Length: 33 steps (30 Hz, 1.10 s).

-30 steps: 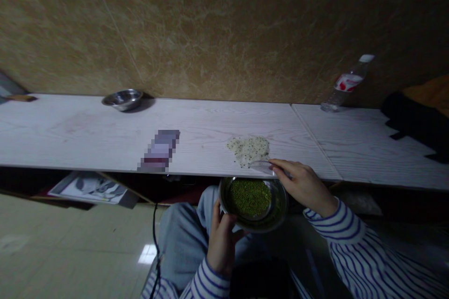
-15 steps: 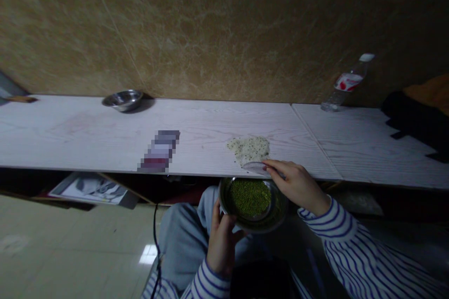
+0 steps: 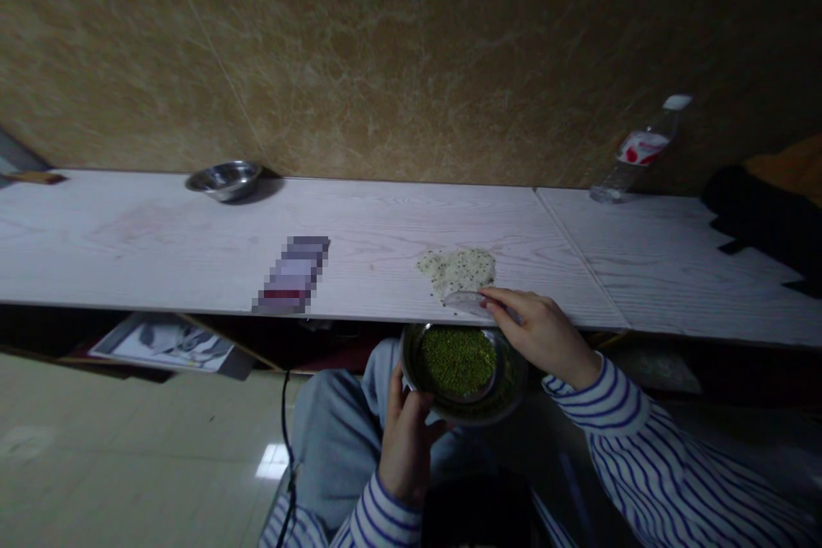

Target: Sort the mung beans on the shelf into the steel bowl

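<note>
My left hand [image 3: 411,437] grips the near left rim of a metal bowl [image 3: 510,398], held just below the counter's front edge. Green beans [image 3: 457,360], like mung beans, cover the bowl's bottom. Above the bowl, my right hand [image 3: 543,330] pinches a thin, clear, curved scraper-like piece [image 3: 467,301], whose exact kind I cannot make out. That piece lies along the counter edge, at the near side of a spread heap of white grains [image 3: 466,265] dotted with dark green beans.
On the white wood-grain counter [image 3: 366,223] are an empty metal bowl [image 3: 224,180], a blurred-out flat object [image 3: 294,274], a plastic bottle [image 3: 639,150] and dark cloth [image 3: 764,223]. An open drawer [image 3: 167,342] sticks out below. A cable [image 3: 286,428] hangs by my leg.
My right hand has shifted a little to the left with the clear piece, along the counter edge. My left hand and the bowl have stayed in place.
</note>
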Motion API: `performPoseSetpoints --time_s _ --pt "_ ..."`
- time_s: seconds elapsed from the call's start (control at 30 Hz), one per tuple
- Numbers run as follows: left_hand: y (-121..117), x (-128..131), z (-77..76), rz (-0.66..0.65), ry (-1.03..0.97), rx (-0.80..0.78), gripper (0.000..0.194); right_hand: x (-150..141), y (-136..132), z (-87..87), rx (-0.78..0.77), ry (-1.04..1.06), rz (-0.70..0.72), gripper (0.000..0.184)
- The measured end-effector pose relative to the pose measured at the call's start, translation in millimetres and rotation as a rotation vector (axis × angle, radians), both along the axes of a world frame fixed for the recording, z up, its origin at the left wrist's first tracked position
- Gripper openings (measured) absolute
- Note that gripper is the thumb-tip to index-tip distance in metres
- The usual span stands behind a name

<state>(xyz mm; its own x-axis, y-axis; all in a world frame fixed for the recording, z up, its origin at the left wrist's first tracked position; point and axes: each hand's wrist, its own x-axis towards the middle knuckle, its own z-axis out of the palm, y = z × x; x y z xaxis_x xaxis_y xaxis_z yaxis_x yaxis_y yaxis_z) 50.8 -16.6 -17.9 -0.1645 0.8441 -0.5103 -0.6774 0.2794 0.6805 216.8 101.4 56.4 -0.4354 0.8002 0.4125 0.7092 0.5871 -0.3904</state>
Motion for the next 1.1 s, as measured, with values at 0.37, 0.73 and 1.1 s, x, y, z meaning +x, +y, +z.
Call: performPoseSetpoints --time_s 0.37,0.73,1.1 --pt "1.0 -0.7 4.2 -0.006 -0.005 0.002 0.059 -1.4 5.2 -1.7 -0.015 -0.011 -0.037 0.029" --pt "0.8 -1.3 -1.0 -0.003 -0.002 -0.002 0.059 -4.5 6.5 -0.8 -0.006 0.016 -0.023 0.029" --pt "1.1 -2.7 2.5 0.007 0.012 0.000 0.061 -5.1 3.6 -0.4 -0.035 0.009 -0.005 0.027"
